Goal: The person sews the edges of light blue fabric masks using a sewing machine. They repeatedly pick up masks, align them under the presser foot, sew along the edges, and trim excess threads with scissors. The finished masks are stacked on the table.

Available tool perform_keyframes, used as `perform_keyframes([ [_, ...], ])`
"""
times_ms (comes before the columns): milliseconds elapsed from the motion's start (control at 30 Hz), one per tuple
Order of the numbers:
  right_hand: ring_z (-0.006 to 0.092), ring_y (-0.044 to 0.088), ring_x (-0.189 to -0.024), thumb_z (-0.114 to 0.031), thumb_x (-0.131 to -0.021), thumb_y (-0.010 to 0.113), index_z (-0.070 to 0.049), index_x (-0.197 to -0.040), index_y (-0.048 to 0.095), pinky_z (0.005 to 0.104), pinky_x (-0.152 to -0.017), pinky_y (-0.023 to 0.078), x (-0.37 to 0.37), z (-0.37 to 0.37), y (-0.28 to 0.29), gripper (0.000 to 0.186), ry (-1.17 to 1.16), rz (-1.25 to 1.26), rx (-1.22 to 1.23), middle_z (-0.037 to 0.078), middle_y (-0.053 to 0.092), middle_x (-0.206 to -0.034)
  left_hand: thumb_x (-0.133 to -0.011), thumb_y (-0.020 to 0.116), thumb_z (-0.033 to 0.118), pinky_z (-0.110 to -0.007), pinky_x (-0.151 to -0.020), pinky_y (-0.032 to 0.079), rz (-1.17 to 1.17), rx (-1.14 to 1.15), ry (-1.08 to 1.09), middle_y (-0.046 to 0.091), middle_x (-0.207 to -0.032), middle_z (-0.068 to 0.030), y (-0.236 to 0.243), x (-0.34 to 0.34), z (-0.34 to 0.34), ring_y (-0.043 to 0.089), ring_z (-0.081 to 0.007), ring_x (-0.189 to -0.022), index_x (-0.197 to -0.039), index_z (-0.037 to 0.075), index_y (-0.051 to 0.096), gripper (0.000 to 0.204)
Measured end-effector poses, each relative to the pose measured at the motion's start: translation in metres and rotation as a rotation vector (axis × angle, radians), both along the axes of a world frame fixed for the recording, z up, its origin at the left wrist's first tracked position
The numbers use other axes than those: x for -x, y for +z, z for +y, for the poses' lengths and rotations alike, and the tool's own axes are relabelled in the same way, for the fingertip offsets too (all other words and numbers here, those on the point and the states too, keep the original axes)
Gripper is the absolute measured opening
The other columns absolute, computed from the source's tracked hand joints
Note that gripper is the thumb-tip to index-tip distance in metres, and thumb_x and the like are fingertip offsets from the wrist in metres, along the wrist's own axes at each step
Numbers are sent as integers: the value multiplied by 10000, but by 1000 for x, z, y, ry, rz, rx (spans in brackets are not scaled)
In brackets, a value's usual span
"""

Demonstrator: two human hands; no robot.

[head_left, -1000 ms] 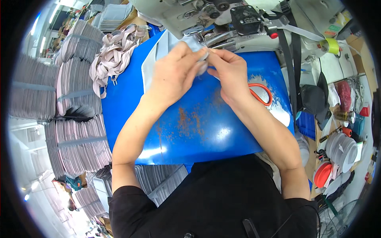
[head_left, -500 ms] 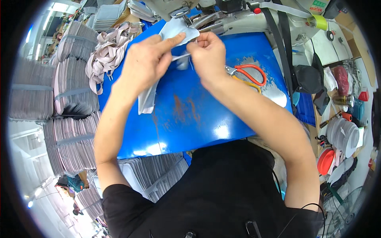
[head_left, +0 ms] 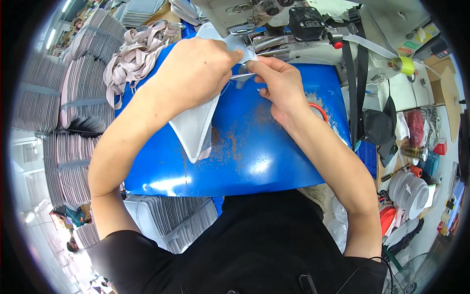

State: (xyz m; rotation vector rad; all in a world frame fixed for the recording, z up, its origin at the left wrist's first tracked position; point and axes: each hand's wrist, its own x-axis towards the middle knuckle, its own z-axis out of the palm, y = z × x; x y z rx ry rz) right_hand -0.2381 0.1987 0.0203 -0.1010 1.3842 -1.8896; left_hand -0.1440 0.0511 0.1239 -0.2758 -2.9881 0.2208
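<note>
A pale grey-white fabric piece (head_left: 195, 134) runs from under the needle area of a sewing machine (head_left: 245, 30) down toward me, its lower end hanging to a point over the blue tabletop (head_left: 235, 171). My left hand (head_left: 203, 68) is closed on it, with the index finger pointing at the part by the presser foot. My right hand (head_left: 280, 83) pinches the fabric's edge just right of that finger. A narrow pale strip (head_left: 243, 76) stretches between the hands. Beneath my right wrist lie scissors with a red handle (head_left: 320, 110), mostly covered by the forearm.
Strapped stacks of grey fabric pieces (head_left: 88, 88) stand along the left, with a heap of pale pink straps (head_left: 134, 56) beside the table. Another stack (head_left: 171, 220) sits below the front edge. Black straps (head_left: 353, 93) hang at right, near a yellow tape roll (head_left: 403, 65).
The view has shifted, so the machine shows more. My left hand has turned knuckles-up over the fabric, and more fabric hangs below it. My right forearm now covers most of the scissors.
</note>
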Motion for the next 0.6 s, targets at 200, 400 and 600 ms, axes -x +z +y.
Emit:
perform_keyframes([
  [200, 85, 623, -751, -168, -872, 813, -17, -1086, 779, 237, -569, 407, 1, -3, -4, 264, -16, -8, -2, 32, 716, -880, -841, 705, 89, -448, -623, 569, 8, 65, 96, 692, -818, -150, -5, -1, 14, 702, -345, -688, -1189, 47, 753, 354],
  [400, 100, 654, -779, -189, -882, 829, -12, -1066, 783, 246, -577, 424, 4, -3, -6, 260, -7, -31, 60, 35, 735, -890, -840, 692, 95, -446, -622, 568, 40, 44, 149, 693, -824, -155, -16, 2, 21, 698, -342, -669, -1185, 28, 746, 356],
  [600, 99, 663, -784, -190, -886, 829, -6, -1072, 784, 243, -575, 422, 4, 1, -5, 266, 0, -25, 49, 36, 742, -895, -841, 688, 110, -450, -645, 570, 28, 16, 213, 695, -825, -162, -23, 1, 28, 702, -352, -699, -1213, 30, 735, 383],
])
